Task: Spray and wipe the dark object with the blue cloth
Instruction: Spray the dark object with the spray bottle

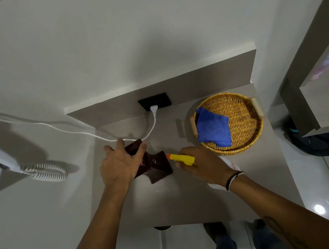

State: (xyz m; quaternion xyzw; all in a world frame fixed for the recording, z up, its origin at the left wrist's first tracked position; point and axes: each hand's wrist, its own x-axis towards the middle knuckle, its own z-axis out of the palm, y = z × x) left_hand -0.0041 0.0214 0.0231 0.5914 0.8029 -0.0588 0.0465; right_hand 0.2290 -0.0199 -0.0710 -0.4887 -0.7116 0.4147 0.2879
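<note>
Dark object (157, 166) flat on worktop (193, 201), centre. Left hand (120, 163) grip closed over its 10 o'clock end. Right hand (204, 165) grip wrapped round spray bottle (183, 159), nozzle aimed at object. Blue cloth (214, 129) in basket (245, 139), 2 o'clock. Object likely light, stiff; pin by edge. Cloth soft; pinch anywhere.

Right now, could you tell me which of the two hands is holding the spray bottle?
The right hand, wearing wristbands, holds the spray bottle; the left hand steadies the dark object instead.

Spray bottle (229, 164) body behind right hand (205, 166)
</note>
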